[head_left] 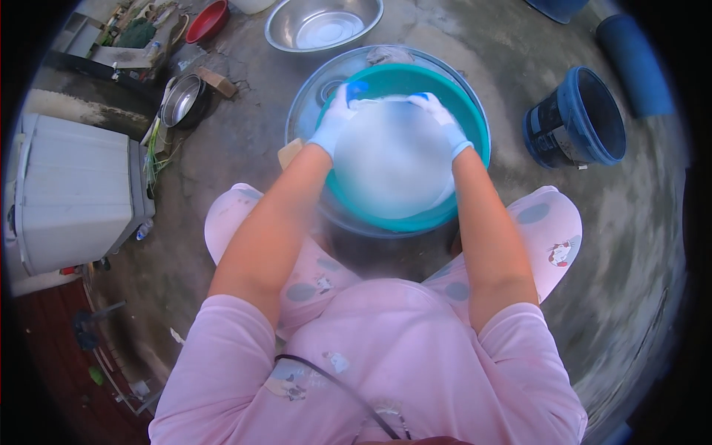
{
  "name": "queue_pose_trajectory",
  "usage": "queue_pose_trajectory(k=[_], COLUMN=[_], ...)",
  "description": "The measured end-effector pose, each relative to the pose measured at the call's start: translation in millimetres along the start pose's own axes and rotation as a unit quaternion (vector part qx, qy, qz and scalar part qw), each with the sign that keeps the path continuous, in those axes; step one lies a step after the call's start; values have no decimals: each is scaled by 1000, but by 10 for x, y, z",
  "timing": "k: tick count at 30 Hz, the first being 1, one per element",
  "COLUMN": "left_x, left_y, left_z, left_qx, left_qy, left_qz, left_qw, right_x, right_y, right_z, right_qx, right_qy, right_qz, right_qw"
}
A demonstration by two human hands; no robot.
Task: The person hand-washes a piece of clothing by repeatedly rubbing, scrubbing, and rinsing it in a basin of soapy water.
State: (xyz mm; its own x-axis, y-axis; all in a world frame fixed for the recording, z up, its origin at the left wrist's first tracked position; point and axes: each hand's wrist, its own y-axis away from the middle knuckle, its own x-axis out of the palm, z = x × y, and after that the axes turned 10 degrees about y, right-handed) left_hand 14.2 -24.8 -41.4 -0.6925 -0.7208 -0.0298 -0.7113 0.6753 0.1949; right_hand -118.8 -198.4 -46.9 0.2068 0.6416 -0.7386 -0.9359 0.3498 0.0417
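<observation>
My left hand (338, 119) and my right hand (440, 117) wear pale gloves with blue at the fingers. Both are over a teal basin (478, 144), at its far left and far right. Between them is a large, rounded white thing (393, 159), hazy and blurred; whether it is cloth or foam I cannot tell. My fingers curl at its far edge and seem closed on it, one hand on each side. The teal basin sits within a wider, clear bluish tub (300, 96), where a bunched greyish cloth (389, 55) lies at the far rim.
A steel basin (324, 26) stands beyond the tub, with a red bowl (208, 22) farther left. To the right are a blue bucket (575, 119) and a blue drum (636, 67). At left are a metal pot (183, 101), green onions (153, 156) and a large white box (78, 189).
</observation>
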Motion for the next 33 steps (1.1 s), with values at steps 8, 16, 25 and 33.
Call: queue_pose_trajectory(k=[8,16,25,33], left_x=[508,598,545,243], left_y=[205,-55,-150,-346], left_z=[242,518,904,340], left_qx=[-28,2,-6,3], left_qy=[-556,-738,-526,-57], left_qz=[71,165,88,-51], left_qw=[828,655,846,997], right_x=[612,578,619,-202], right_y=[66,-304,-585,-268], right_z=[-134,95,-220,-120], right_qx=[83,200,202,159], right_qy=[276,278,238,-322], right_qz=[9,122,144,95], right_qw=[958,932,939,928])
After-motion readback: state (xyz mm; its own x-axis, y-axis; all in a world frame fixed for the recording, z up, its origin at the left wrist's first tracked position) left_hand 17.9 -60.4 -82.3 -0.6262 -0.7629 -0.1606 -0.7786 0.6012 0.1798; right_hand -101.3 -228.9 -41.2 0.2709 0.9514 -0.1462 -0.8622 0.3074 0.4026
